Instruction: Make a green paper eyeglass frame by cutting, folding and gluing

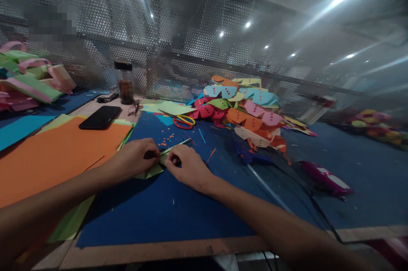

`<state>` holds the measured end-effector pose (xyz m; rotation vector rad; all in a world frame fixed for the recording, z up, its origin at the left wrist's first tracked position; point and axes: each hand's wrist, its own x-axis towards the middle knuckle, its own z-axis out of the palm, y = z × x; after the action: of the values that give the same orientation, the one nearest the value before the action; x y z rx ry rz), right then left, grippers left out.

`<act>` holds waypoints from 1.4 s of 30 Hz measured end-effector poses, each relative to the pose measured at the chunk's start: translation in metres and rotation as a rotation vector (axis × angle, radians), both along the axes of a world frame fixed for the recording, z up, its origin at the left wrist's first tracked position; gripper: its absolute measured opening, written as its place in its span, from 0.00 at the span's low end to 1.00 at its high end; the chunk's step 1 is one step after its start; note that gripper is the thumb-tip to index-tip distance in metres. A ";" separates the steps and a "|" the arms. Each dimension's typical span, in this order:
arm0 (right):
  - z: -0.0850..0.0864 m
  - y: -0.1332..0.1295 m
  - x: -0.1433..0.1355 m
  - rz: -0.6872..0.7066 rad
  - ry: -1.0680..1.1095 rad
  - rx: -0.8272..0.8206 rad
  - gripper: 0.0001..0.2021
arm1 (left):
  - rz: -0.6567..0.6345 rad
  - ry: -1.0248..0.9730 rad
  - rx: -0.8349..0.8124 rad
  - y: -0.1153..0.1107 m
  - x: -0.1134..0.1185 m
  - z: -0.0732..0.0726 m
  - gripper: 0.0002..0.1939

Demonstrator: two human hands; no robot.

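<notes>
A light green paper piece (152, 172) is held between both hands above the blue sheet (165, 220). My left hand (135, 158) has its fingers closed on the paper's left part. Close beside it on the right, my right hand (188, 167) pinches the same paper, thumb and forefinger together. A thin pale strip (181, 143) sticks out beyond my right fingers. Scissors with red and yellow handles (184, 121) lie just past the hands, near small paper scraps (168, 138).
Orange sheets (60, 156) and a black phone (100, 117) lie left, a jar (125, 86) behind. Colourful cut-paper shapes (251, 111) are heaped at back right. A blue glue gun (255, 157), its cable and a purple case (325, 177) lie right.
</notes>
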<state>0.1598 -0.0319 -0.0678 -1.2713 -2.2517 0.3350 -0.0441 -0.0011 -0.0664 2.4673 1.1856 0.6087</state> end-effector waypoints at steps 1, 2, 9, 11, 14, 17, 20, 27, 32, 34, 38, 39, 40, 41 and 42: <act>0.000 0.000 0.000 0.000 0.003 -0.003 0.07 | 0.002 0.002 0.000 0.000 0.000 -0.001 0.09; 0.000 0.000 0.000 0.001 0.003 -0.004 0.07 | 0.004 0.005 -0.002 0.000 0.000 -0.001 0.09; -0.004 0.002 0.002 -0.017 -0.030 0.044 0.07 | -0.003 0.014 -0.026 0.000 0.000 0.001 0.09; -0.005 0.003 0.002 -0.017 -0.041 0.054 0.08 | -0.003 0.003 -0.038 0.000 0.000 0.001 0.09; -0.005 0.003 0.002 -0.014 -0.051 0.061 0.08 | 0.003 -0.024 -0.052 0.000 0.000 0.001 0.08; -0.005 0.003 0.001 -0.012 -0.056 0.056 0.08 | 0.018 -0.034 -0.065 0.000 0.000 0.000 0.08; -0.005 0.002 0.001 -0.012 -0.057 0.049 0.08 | 0.029 -0.042 -0.078 -0.001 0.000 0.000 0.07; -0.007 0.003 0.001 -0.008 -0.053 0.053 0.08 | 0.026 -0.033 -0.085 -0.001 0.000 0.002 0.06; -0.007 0.003 0.000 -0.015 -0.054 0.052 0.07 | 0.029 -0.033 -0.082 0.000 -0.001 0.001 0.07; -0.007 0.003 0.000 -0.016 -0.052 0.045 0.07 | 0.045 -0.033 -0.099 0.000 0.000 0.001 0.07; -0.006 0.003 0.000 -0.011 -0.059 0.023 0.07 | 0.074 -0.035 -0.121 -0.002 0.001 0.003 0.08; -0.006 0.003 0.000 -0.011 -0.060 0.020 0.07 | 0.079 -0.038 -0.123 -0.002 0.001 0.004 0.08; -0.006 0.003 0.000 -0.012 -0.060 0.020 0.07 | 0.084 -0.041 -0.126 -0.002 0.002 0.004 0.08; -0.006 0.003 0.000 -0.013 -0.058 0.022 0.07 | 0.089 -0.043 -0.131 -0.002 0.002 0.004 0.08; -0.006 0.003 0.000 -0.014 -0.057 0.025 0.07 | 0.094 -0.042 -0.138 -0.002 0.002 0.004 0.08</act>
<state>0.1602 -0.0289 -0.0735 -1.2987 -2.2857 0.2677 -0.0420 -0.0030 -0.0627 2.2847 1.2886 0.5801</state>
